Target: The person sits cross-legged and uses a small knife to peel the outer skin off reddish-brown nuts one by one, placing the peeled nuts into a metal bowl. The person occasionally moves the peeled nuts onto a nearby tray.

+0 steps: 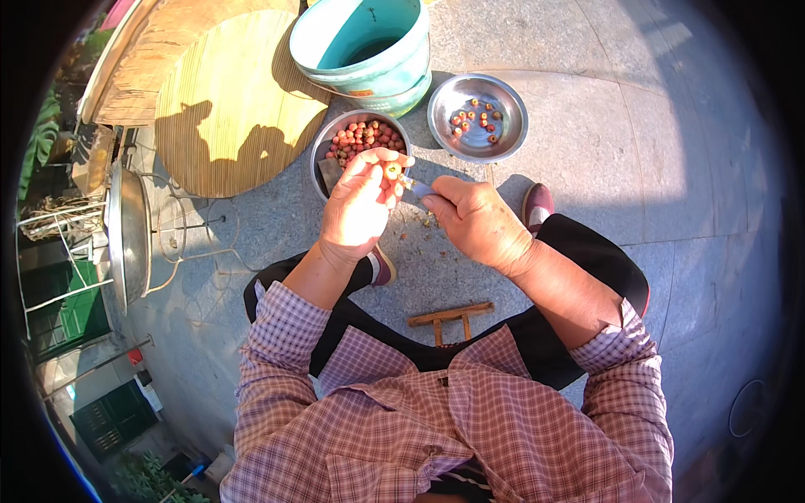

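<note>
Between the fingertips of my left hand (360,210) is a small red fruit, like a hawthorn berry (392,170), with a pale cut spot facing up. My right hand (481,220) grips a small knife (416,187), its blade reaching the fruit's lower right side; the handle is hidden in my fist. Under my left hand, a steel bowl (316,165) holds many red fruits (365,137) and a flat greyish piece at its left side. Farther right, a second steel basin (517,119) contains several fruits (484,116) with pale cut spots.
A turquoise bucket (358,78) stands behind the bowls. At left are a round slatted board (220,94), a wire stand (188,251) and a large metal pan (129,239) on edge. Scraps (427,223) dot the paving between my shoes. A wooden stool (449,313) shows beneath me.
</note>
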Demonstrator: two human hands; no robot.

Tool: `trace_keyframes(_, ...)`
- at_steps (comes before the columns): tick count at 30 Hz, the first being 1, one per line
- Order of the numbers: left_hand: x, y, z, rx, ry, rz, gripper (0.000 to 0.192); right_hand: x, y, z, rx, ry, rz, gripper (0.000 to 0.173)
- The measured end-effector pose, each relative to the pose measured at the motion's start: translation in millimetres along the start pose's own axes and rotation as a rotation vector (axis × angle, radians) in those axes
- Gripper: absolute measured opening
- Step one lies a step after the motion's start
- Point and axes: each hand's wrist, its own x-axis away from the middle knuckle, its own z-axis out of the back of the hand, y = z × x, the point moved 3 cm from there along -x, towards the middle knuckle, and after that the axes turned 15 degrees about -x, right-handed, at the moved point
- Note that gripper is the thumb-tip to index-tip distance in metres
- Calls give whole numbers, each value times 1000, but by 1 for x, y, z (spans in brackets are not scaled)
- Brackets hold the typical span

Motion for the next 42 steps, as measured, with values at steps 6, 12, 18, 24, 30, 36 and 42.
trace_keyframes(6,2,1,-3,-204,-4,-68,19,0,3,3,-29,-25,-35,19)
trace_keyframes(12,5,5,-8,-547,34,-165,18,-1,4,5,-54,-43,-112,23)
trace_keyframes(18,8,10,-12,-751,27,-215,19,-1,6,5,-147,-81,-261,28)
trace_keyframes(24,7,7,-14,-782,62,-258,20,0,9,-1,-419,-102,-506,30)
trace_keyframes(30,9,4,-15,-911,147,-324,19,0,10,-2,-646,-94,-697,30)
trace_keyframes(36,6,2,-17,-789,152,-355,19,-6,11,0,-323,-92,-469,24)
trace_keyframes(42,2,6,-13,-734,137,-165,21,-7,2,6,107,-19,-133,20)
